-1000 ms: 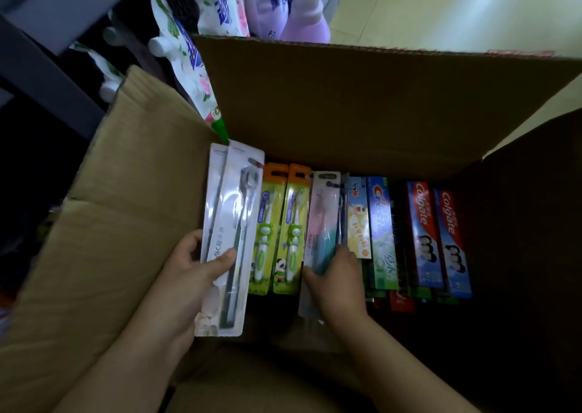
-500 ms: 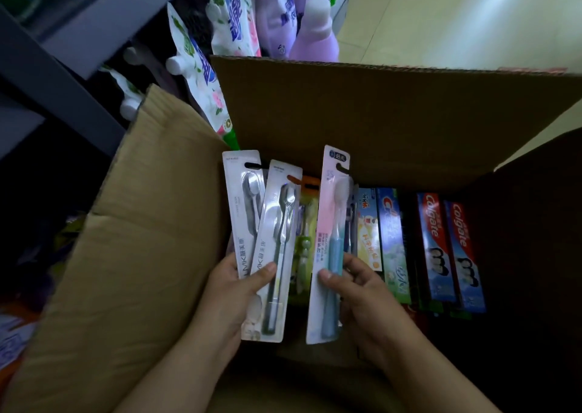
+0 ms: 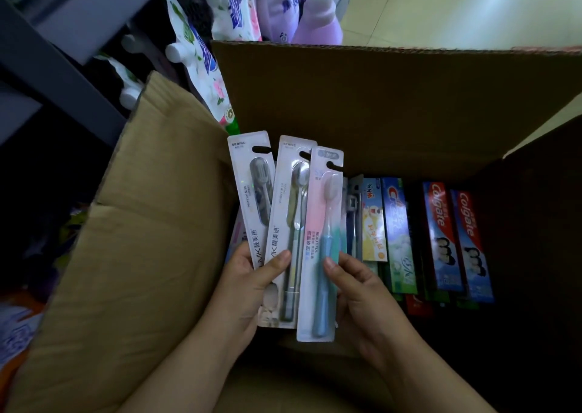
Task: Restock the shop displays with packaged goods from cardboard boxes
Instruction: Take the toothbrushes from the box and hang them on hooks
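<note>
**Three toothbrush packs fanned above the open box**

The left hand (image 3: 248, 283) is reaching up from the lower edge of the view, palm turned toward the camera, its thumb lying across the front of two white toothbrush packs (image 3: 277, 223) and its fingers curling behind them, so the fingers are clamped on both cards. The packs are standing nearly upright, splayed slightly apart at their tops. The right hand (image 3: 362, 289) is coming in from the lower right, thumb pressing on the face of a pink toothbrush pack (image 3: 321, 239) and fingers wrapping round its right edge and back, pinching it. That pack is overlapping the right edge of the white ones. All three are hanging over the left part of the cardboard box (image 3: 378, 104), above the toothpaste cartons (image 3: 453, 239) that are standing in a row inside.

Compared with half a second ago, the pink pack is sitting closer to the white pair, the gap between them now closed, and the green packs seen between the hands are now hidden.
</note>
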`<control>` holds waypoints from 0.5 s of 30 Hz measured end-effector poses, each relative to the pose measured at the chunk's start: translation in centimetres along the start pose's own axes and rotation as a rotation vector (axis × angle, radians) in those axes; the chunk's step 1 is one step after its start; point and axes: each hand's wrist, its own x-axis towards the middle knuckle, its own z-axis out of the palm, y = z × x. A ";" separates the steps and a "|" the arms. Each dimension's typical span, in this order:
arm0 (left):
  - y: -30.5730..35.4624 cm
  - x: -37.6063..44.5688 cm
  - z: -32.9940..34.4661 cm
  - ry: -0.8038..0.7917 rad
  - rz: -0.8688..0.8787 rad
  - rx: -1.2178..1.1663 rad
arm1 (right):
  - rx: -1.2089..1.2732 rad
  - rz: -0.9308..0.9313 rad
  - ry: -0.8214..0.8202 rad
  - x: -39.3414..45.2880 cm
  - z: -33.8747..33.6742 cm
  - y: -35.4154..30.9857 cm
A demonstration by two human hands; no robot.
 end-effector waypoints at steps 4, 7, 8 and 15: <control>0.2 -0.2 0.2 -0.022 -0.004 -0.004 | -0.007 -0.017 0.025 0.0 -0.2 -0.2; 0.2 -0.2 0.3 -0.031 -0.006 -0.013 | -0.017 -0.036 0.029 -0.2 -0.1 -0.5; 0.2 -0.2 0.2 -0.030 -0.008 -0.013 | -0.008 -0.042 0.023 -0.3 -0.1 -0.5; 0.2 -0.1 0.5 -0.034 0.010 -0.025 | 0.014 -0.054 0.003 -0.3 0.0 -0.9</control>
